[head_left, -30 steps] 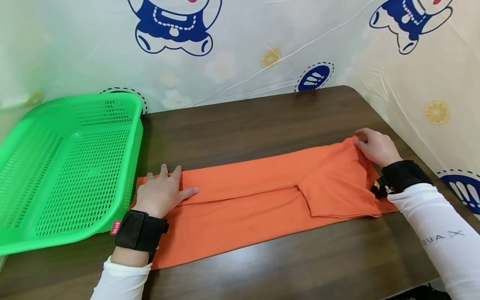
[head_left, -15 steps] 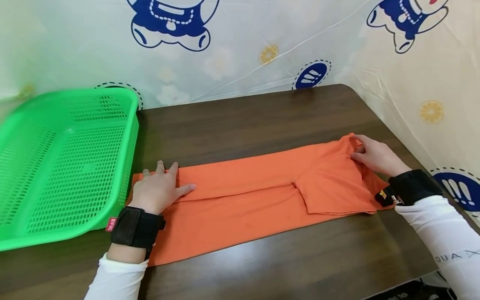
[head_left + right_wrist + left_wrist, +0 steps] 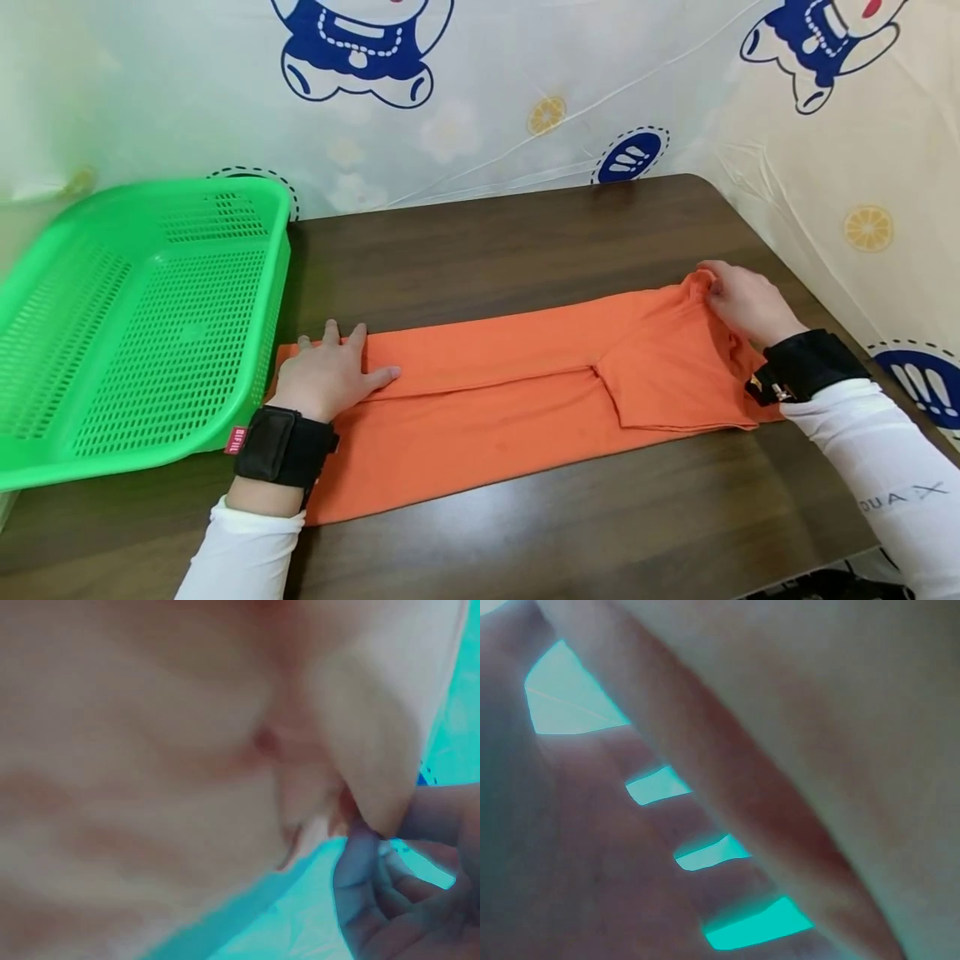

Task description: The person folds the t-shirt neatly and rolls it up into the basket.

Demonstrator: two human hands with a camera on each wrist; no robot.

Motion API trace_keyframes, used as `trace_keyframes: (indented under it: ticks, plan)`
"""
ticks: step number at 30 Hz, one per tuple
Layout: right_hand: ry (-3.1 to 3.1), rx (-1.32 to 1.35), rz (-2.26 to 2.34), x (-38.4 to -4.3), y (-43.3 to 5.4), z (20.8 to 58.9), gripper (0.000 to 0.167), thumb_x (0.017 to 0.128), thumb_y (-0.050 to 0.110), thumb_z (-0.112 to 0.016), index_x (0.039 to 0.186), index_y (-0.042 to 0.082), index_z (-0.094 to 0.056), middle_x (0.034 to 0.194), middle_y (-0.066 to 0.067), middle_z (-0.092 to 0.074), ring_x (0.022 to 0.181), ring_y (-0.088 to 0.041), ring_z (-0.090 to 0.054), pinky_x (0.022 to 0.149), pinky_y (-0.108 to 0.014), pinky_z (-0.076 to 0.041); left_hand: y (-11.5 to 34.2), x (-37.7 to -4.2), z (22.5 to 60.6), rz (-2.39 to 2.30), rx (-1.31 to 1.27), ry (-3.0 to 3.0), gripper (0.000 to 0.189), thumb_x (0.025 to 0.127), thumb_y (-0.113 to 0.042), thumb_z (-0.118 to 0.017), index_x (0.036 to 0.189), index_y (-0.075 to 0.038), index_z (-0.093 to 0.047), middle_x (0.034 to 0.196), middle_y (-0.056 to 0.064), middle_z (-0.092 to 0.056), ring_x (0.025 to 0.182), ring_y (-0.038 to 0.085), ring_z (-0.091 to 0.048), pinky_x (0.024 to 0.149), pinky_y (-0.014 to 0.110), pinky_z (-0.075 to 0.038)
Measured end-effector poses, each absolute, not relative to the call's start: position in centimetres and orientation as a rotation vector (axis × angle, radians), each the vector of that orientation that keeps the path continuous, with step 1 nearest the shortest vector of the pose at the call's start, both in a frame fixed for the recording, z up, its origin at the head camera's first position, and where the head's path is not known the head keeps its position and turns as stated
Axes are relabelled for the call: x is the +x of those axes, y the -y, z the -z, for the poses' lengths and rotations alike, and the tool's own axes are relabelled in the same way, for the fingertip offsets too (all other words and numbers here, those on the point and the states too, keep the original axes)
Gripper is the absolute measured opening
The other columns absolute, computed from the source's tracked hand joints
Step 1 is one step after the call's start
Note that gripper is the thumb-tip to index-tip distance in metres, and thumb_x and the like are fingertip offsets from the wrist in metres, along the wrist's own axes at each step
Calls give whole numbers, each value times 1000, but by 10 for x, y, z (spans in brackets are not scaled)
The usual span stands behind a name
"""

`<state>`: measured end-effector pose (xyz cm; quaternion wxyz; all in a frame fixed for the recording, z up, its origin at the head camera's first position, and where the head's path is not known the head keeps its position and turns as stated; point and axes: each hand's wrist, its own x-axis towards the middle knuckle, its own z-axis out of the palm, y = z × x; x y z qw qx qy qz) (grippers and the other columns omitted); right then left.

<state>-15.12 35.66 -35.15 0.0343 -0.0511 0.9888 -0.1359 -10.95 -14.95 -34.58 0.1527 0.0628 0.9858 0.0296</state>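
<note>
To work this well, the left hand (image 3: 322,379) would best press evenly through its spread fingers, so that the layers beneath it do not slip under any pull from the right hand (image 3: 750,304); a tug stronger than that weight would probably drag the whole length askew. The right hand pinches the far edge of the orange cloth (image 3: 480,433) between thumb and fingers, and a hold that takes in all the layers there would likely leave fewer puckers than one catching only the top. Smoothing the gathers just below the right fingertips should help too, since fabric this soft-looking may set into creases. The cloth lies on the dark table (image 3: 480,258), reaching from under the left palm across to the right hand, a long, plain, matt orange band. A folded edge (image 3: 480,387) runs from beside the left thumb towards the right hand and ends at a squared flap (image 3: 671,379), which sits left of the right hand and nearer the person. Left of the left hand, the cloth's short end comes close to the green basket (image 3: 272,308); whether they touch I cannot tell. Around the right hand the fabric is lifted and rumpled, while between the hands it lies almost flat, faintly rippled
</note>
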Motion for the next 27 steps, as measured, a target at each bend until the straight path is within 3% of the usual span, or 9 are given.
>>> trace_keyframes:
  ticks: [6, 10, 15, 18, 20, 22, 27]
  plan:
    - [-3046, -129, 449, -153, -352, 353, 49, 86, 11, -54, 128, -5, -33, 105, -29, -49, 95, -40, -47, 81, -56, -36, 152, -115, 349, -79, 181, -2818, 89, 78, -66, -45, 139, -4, -27, 136, 35, -19, 114, 61, -22, 77, 65, -35]
    - [-3131, -73, 471, -135, -343, 351, 41, 87, 18, -53, 121, -4, -44, 103, -26, -47, 95, -39, -44, 79, -54, -35, 153, -119, 348, -79, 193, -2818, 90, 77, -67, -45, 139, -4, -27, 136, 35, -20, 114, 61, -22, 76, 64, -35]
    - [-3043, -83, 326, -110, -322, 352, 57, 90, 47, -43, 115, -3, -50, 102, -25, -54, 88, -38, -51, 74, -54, -39, 157, -120, 347, -72, 189, -2817, 90, 78, -66, -46, 139, -3, -26, 136, 36, -19, 114, 62, -21, 78, 65, -33]
    - [-2995, -98, 150, -101, -309, 357, 65, 87, 59, -34, 105, -2, -51, 81, -20, -59, 69, -35, -56, 64, -50, -43, 159, -120, 348, -99, 181, -2804, 88, 79, -64, -47, 138, -2, -27, 135, 37, -19, 114, 63, -20, 82, 67, -29]
    - [-3004, -106, 68, -97, -303, 361, 67, 86, 61, -33, 99, -2, -49, 63, -13, -54, 55, -31, -52, 54, -46, -43, 161, -121, 350, -125, 183, -2792, 87, 79, -62, -47, 138, -2, -27, 135, 36, -19, 114, 63, -20, 84, 67, -26]
    - [-2991, -114, 0, -95, -298, 364, 70, 84, 64, -34, 97, -3, -47, 56, -10, -47, 50, -28, -49, 49, -44, -42, 163, -121, 351, -152, 190, -2784, 83, 81, -59, -48, 138, -1, -28, 135, 35, -20, 114, 61, -22, 85, 66, -25]
    - [-2917, -75, -84, -96, -302, 369, 92, 77, 75, -28, 120, -5, -40, 95, -29, -53, 66, -40, -53, 57, -50, -43, 165, -122, 343, -237, 276, -2765, 66, 89, -43, -46, 136, 0, -30, 136, 31, -26, 119, 51, -27, 92, 60, -24]
